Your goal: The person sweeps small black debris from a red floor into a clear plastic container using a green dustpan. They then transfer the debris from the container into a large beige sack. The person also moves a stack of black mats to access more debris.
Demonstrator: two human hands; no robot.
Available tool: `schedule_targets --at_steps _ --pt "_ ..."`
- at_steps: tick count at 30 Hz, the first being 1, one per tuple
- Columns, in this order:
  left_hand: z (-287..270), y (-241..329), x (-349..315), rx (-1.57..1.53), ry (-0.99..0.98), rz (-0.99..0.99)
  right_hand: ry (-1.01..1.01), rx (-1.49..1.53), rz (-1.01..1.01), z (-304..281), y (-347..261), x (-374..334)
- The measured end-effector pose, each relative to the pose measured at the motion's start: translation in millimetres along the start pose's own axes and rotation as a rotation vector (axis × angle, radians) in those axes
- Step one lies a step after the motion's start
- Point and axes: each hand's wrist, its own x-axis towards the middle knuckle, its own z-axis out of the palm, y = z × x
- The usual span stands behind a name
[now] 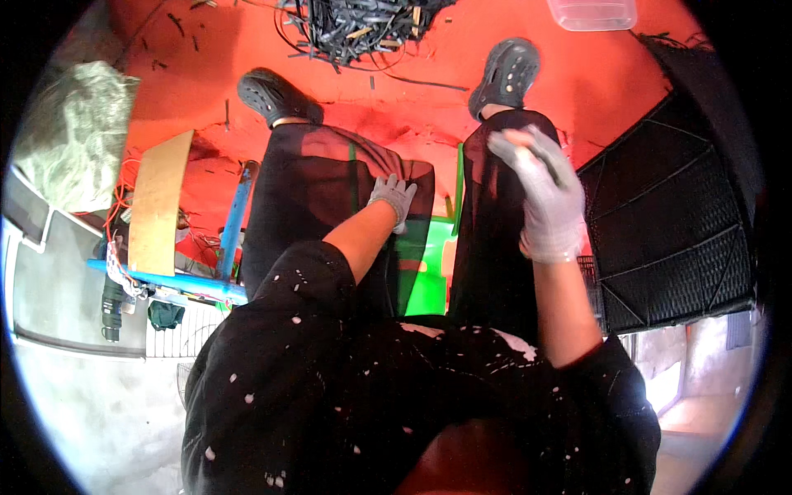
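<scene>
Red floor [188, 78] spreads across the far side of the scene, with a tangled pile of black strips [355, 31] at its far middle and a clear plastic tub [594, 13] at far right. Two dark clogs, the left clog [276, 97] and the right clog [507, 76], stand apart on it. Between the person's legs shows a bright green seat [429, 285]. Gloved in pale grey, the left hand [394, 200] lies palm down on the black left trouser leg [301, 186], fingers loosely spread and holding nothing visible. Above the right trouser leg [485, 214], the right hand [551, 198], gloved too, is raised and blurred with bent fingers; whether it grips anything, I cannot tell. Just right of it stands a large black woven panel [672, 214]. At left, a tan board [159, 202] leans beside a blue bar [233, 216], with a pale sack [70, 136] farther left
</scene>
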Motion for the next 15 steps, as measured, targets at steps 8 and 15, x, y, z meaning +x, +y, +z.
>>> schedule_targets --at_steps 8,15 --pt "91.9 -4.8 42.3 -0.26 0.094 0.09 0.01 0.119 0.067 3.8 18.9 -17.2" --pt "64.8 12.0 58.2 -0.697 0.048 0.002 -0.072 0.079 0.04 18.1 6.4 -11.2"
